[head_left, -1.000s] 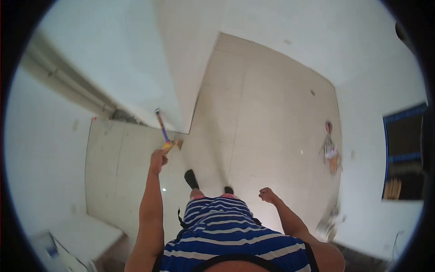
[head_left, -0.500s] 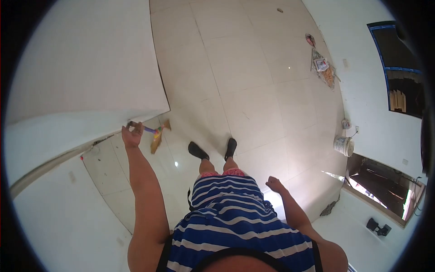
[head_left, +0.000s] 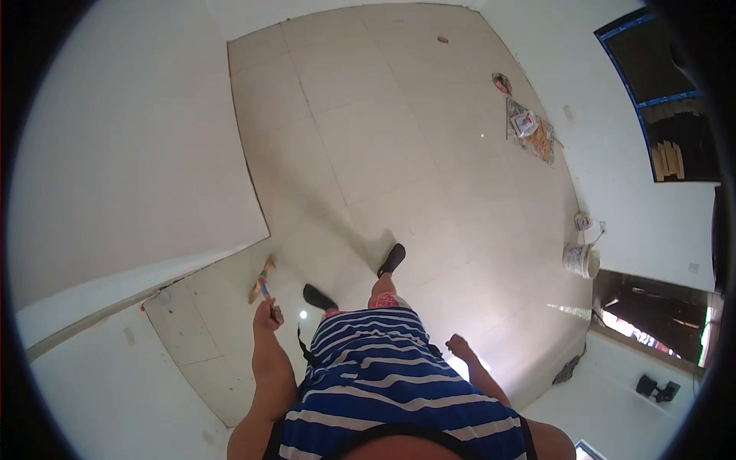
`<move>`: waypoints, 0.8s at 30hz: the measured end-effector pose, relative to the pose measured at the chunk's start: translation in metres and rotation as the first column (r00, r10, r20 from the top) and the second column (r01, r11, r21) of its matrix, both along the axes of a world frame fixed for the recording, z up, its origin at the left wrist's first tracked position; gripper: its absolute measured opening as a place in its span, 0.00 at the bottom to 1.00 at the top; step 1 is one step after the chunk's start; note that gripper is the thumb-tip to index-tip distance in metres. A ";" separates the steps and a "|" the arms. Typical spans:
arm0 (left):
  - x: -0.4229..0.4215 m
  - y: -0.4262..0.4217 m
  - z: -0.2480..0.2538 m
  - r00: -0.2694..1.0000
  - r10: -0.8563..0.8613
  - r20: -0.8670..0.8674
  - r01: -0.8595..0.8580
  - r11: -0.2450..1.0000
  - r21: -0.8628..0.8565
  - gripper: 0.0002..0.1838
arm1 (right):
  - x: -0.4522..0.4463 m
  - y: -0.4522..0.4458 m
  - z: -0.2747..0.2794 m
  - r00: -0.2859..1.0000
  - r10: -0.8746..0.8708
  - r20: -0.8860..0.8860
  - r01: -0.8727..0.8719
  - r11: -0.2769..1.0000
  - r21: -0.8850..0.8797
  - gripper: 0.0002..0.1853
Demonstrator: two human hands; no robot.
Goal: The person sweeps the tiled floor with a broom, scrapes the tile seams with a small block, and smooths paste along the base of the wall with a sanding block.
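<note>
My left hand (head_left: 267, 315) is closed round the handle of a broom (head_left: 264, 285) with a purple and multicolored grip. The broom's straw bristles point forward, over or on the floor just past the wall corner; whether they touch the tiles I cannot tell. My right hand (head_left: 459, 346) hangs beside my body with its fingers curled in, and nothing shows in it. Below me are my black shoes (head_left: 392, 261), one stepped ahead of the other.
A white wall (head_left: 146, 153) ends in a corner at the left. Along the right wall stand a white bucket (head_left: 580, 261) and a small container (head_left: 583, 221). Farther on, a littered sheet (head_left: 541, 142) and a round reddish item (head_left: 501, 82) lie on the tiled floor (head_left: 368, 153).
My left hand has come back from the wall edge toward my body, bringing the broom along. I have stepped forward, my right foot leading. The right hand stays curled at my side.
</note>
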State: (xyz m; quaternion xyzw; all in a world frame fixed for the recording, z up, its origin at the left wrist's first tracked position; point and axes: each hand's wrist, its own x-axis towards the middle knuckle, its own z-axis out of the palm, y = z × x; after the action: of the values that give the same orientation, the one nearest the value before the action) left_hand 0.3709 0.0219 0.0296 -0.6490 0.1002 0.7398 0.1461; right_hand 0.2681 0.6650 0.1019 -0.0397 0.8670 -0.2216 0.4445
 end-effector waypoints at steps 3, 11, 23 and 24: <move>-0.034 0.052 0.017 0.992 -0.102 0.074 0.108 0.991 -0.081 0.12 | -0.040 0.050 -0.027 0.977 -0.124 0.175 0.104 0.987 0.121 0.13; -0.184 0.128 0.116 0.659 -0.750 0.061 0.730 0.618 -0.292 0.07 | -0.256 0.148 -0.071 0.912 0.114 -0.395 -0.125 0.992 -0.004 0.12; -0.530 0.132 0.118 0.058 -0.995 0.079 0.640 -0.024 -0.768 0.26 | -0.501 0.013 -0.060 0.876 -0.384 -0.291 0.352 0.922 -0.159 0.08; -0.587 0.133 0.092 -0.189 -0.957 0.221 0.619 -0.291 -0.729 0.28 | -0.504 0.013 -0.070 0.901 -0.355 -0.252 0.307 0.928 -0.209 0.08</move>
State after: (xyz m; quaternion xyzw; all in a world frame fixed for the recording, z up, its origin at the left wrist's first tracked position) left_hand -0.2163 0.1554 0.1214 -0.1416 0.8133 0.4219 0.3748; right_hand -0.2364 0.6779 0.0321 0.0406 0.8946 -0.3567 0.2660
